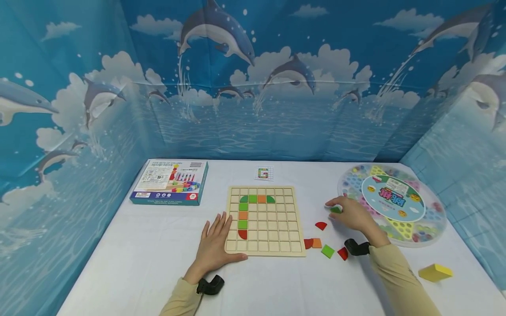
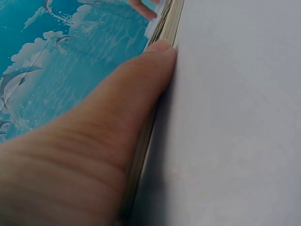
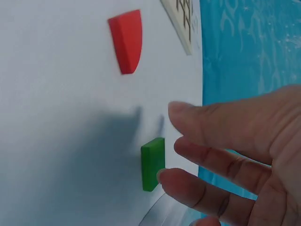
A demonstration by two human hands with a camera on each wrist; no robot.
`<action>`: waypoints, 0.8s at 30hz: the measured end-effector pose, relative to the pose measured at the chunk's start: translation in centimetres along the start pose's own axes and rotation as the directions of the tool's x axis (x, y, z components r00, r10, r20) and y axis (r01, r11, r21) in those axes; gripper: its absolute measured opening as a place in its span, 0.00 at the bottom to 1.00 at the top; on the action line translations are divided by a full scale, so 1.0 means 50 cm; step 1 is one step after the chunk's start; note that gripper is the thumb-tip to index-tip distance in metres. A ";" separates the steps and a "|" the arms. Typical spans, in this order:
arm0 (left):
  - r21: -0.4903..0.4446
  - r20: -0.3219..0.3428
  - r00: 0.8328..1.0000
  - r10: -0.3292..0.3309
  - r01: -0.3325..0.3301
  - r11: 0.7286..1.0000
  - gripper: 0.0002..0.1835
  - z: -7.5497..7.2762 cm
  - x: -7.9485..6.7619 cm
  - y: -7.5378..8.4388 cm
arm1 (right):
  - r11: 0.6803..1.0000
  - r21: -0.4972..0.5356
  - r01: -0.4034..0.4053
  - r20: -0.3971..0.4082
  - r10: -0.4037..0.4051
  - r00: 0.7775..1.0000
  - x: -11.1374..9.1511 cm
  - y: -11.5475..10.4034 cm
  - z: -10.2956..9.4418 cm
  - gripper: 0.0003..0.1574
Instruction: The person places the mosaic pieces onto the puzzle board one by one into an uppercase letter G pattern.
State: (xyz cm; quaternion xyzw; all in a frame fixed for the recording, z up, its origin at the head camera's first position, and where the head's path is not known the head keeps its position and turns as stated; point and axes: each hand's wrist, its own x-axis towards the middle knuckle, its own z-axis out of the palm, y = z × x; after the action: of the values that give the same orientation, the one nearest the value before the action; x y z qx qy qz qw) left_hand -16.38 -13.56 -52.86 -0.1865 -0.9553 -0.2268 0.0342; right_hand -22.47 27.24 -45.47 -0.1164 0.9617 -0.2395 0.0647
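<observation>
My left hand [image 1: 215, 246] lies with straight, spread fingers at the lower left corner of the wooden grid board [image 1: 272, 224]. Its thumb [image 2: 150, 66] rests along the board's near edge. Green, orange and red pieces sit in the board's cells, across the top and down the left. To the right of the board, my right hand [image 1: 354, 216] hovers over a green block [image 3: 153, 165] on the table. Thumb and fingers are apart; one fingertip overlaps the block's edge in the right wrist view, and contact is unclear. A red quarter-round piece [image 3: 128, 42] lies nearby.
Loose pieces, including an orange square [image 1: 317, 243] and a green square [image 1: 327, 251], lie right of the board. Behind it is a small pattern card [image 1: 264, 173]. A game box [image 1: 170, 182] stands left, a round game set [image 1: 428, 230] right, a yellow block [image 1: 435, 273] nearer.
</observation>
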 end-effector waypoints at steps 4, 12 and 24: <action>0.000 0.010 1.000 -0.004 0.004 1.000 0.63 -0.001 0.001 0.001 | 0.999 -0.036 -0.029 0.010 0.029 1.000 0.000 0.014 0.005 0.18; 0.013 -0.008 1.000 0.009 -0.009 1.000 0.63 -0.007 0.003 0.004 | 0.996 -0.036 -0.083 -0.007 0.083 0.997 -0.010 0.020 0.012 0.15; 0.012 0.019 1.000 -0.005 0.005 1.000 0.64 -0.006 0.003 0.002 | 0.990 0.050 -0.133 -0.066 0.136 0.989 -0.024 0.015 0.021 0.13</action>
State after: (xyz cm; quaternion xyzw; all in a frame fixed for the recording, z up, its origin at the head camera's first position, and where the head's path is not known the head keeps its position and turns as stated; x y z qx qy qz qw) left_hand -16.49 -13.57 -52.50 -0.1863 -0.9574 -0.2193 0.0255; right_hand -21.29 27.70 -46.66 -0.0415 0.9634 -0.2603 0.0498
